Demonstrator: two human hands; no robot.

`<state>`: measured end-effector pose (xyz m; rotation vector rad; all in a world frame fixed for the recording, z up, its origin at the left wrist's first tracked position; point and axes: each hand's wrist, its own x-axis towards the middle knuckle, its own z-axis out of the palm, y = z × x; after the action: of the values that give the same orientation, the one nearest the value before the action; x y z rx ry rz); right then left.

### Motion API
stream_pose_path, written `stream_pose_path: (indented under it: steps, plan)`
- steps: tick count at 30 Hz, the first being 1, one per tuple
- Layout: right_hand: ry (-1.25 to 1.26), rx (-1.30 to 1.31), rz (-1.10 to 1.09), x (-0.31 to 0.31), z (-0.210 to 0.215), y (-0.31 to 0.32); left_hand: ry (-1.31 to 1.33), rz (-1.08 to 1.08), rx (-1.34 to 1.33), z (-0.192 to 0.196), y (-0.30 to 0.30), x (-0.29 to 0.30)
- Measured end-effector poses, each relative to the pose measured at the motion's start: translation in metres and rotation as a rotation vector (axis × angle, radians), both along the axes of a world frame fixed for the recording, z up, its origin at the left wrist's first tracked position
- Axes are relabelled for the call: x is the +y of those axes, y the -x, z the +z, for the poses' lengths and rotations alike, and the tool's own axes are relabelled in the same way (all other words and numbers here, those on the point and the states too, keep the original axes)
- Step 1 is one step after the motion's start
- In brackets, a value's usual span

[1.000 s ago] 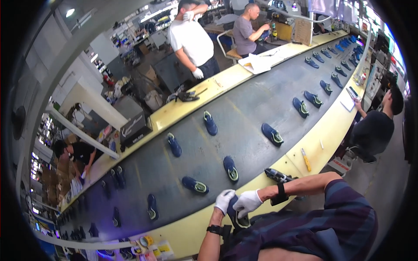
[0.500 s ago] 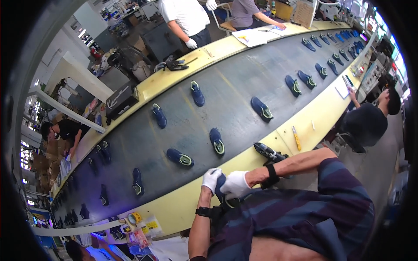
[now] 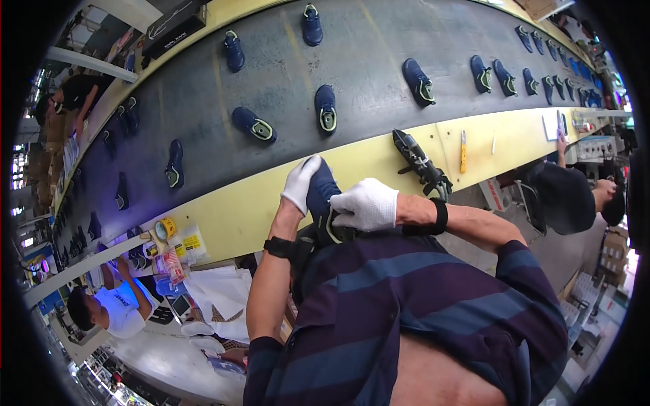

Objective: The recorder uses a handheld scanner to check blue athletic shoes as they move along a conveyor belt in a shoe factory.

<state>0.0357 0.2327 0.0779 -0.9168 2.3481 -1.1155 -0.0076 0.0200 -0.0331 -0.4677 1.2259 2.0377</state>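
Observation:
A navy blue sneaker [image 3: 321,190] with a pale green-edged collar is held close to my body, its toe pointing away from me over the yellow table edge. My left hand [image 3: 299,184], in a white knit glove, wraps around the toe end from the left side. On the right side of the sneaker, my gloved right hand [image 3: 369,205] has its fingers closed on the upper near the laces. Whether it pinches a lace or the tongue is hidden. The sneaker's heel end sits against my shirt, partly in shadow.
A dark conveyor belt [image 3: 271,84] carries spaced navy sneakers. On the yellow ledge [image 3: 250,220] lie a black clamp-like tool [image 3: 421,162], a yellow-handled knife [image 3: 463,152] and a yellow tape roll [image 3: 164,229]. Co-workers sit at right [image 3: 569,196] and lower left [image 3: 122,304].
My view has tilted down, so the belt and its shoes appear higher and more of the held sneaker shows. Both hands stay on the sneaker.

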Motion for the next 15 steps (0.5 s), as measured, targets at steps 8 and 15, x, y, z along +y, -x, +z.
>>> stream_pose_path:
  steps: [8, 15]
  plan:
    - [0.103, -0.052, -0.125, 0.034, 0.029, -0.012, -0.184, -0.018, 0.1, 0.079, -0.045, 0.017]
    - [0.284, -0.161, -0.566, 0.071, 0.051, -0.016, -0.188, -0.016, 0.269, 0.121, -0.015, 0.021]
